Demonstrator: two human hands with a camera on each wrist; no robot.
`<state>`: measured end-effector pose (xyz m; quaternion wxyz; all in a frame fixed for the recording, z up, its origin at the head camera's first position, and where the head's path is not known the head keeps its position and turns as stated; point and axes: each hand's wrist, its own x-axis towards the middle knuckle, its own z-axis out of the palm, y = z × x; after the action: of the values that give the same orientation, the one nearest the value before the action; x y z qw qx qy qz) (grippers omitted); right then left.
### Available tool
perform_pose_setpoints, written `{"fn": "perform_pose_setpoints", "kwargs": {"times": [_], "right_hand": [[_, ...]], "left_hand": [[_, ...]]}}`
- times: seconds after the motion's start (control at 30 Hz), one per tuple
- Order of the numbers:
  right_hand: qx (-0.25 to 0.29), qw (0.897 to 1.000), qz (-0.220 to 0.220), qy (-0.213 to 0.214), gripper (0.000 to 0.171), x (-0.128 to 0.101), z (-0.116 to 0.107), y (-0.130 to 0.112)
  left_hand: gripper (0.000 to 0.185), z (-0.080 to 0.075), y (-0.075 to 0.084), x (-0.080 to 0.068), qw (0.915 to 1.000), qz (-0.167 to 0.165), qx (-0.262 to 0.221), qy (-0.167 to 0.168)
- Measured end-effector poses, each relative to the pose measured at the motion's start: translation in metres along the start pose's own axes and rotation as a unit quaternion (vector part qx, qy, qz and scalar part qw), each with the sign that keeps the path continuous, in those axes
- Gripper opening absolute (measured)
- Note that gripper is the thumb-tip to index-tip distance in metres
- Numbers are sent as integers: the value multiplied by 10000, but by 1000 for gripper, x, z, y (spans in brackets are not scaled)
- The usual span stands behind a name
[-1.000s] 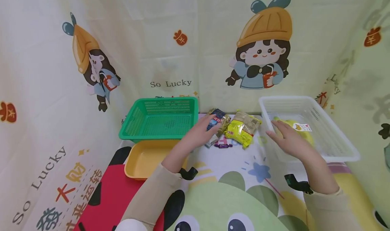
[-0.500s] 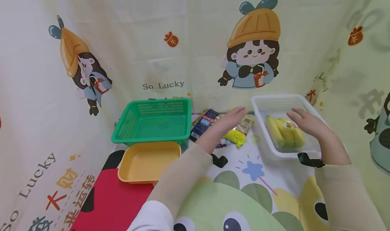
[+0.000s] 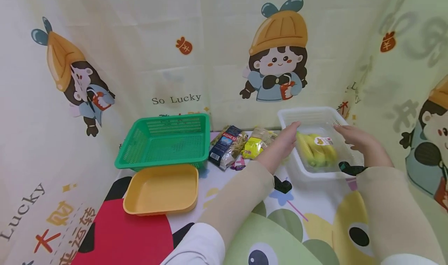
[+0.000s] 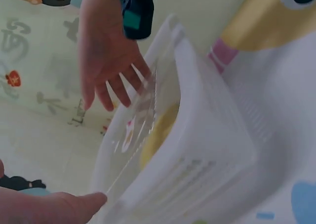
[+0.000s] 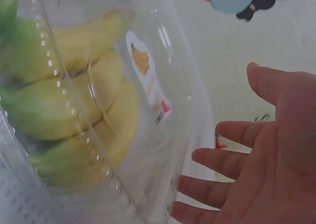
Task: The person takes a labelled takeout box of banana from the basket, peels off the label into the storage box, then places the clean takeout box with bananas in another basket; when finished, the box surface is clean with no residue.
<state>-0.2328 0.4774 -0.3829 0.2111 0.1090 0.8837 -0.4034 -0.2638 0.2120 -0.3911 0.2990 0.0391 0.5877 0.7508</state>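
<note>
Bananas (image 3: 316, 152) with a white banana-print label lie in a clear plastic package inside the white basket (image 3: 303, 171) on the right. My left hand (image 3: 282, 145) is at the basket's left rim, its thumb pointing over the rim in the left wrist view. On the other side of the package is my right hand (image 3: 364, 143), above the basket's right part, palm turned inward. The right wrist view shows its fingers (image 5: 222, 159) straight and spread, tips beside the edge of the clear package (image 5: 163, 105). Neither hand holds anything.
A green basket (image 3: 207, 140) stands at the back left with a yellow tray (image 3: 161, 191) before it. Between the baskets lie a bag of Agnesi pasta (image 3: 227, 146), a yellow snack bag (image 3: 253, 146) and a purple wrapper (image 3: 238, 164). A printed cloth backdrop hangs behind.
The left hand has moved right from above the pasta bag to the white basket's left rim. The right hand has moved off the bananas to their right side. The head view has turned right.
</note>
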Motion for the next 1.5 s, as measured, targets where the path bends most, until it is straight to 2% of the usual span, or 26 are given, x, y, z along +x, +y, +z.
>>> {"fn": "perform_pose_setpoints", "kwargs": {"times": [0.1, 0.2, 0.4, 0.53, 0.67, 0.8, 0.9, 1.1, 1.27, 1.37, 1.5], "right_hand": [[425, 9982, 271, -329, 103, 6, -1, 7], [747, 9948, 377, -581, 101, 9, -2, 14], [1144, 9897, 460, -724, 96, 9, -3, 25], [1349, 9870, 489, -731, 93, 10, -3, 30], [1512, 9840, 386, -856, 88, 13, -1, 35], [1647, 9811, 207, -996, 85, 15, -1, 37], [1764, 9781, 152, -1099, 85, 16, -1, 41], [1771, 9752, 451, -1252, 95, 15, 3, 46], [1782, 9751, 387, -1262, 96, 19, 7, 49], [1643, 9785, 270, -1217, 94, 20, 6, 49], [1462, 9832, 164, -1078, 93, 18, 1, 45]], "left_hand": [[76, 10, -7, 2, 9985, -30, -383, 377], [75, 21, -12, 2, 9963, -133, -420, 739], [72, 40, -20, 0, 9934, -297, -589, 935], [77, 53, -28, 2, 9896, -327, -391, 1346], [82, 61, -37, 7, 9812, -392, -280, 1870], [82, 64, -43, 10, 9759, -533, -206, 2107], [80, 66, -47, 14, 9746, -541, -187, 2165], [69, 70, -52, 21, 9737, -451, -375, 2200], [55, 66, -52, 20, 9766, -565, -858, 1888], [56, 63, -51, 17, 9783, -623, -1085, 1651], [62, 60, -48, 13, 9810, -653, -1123, 1443]]}}
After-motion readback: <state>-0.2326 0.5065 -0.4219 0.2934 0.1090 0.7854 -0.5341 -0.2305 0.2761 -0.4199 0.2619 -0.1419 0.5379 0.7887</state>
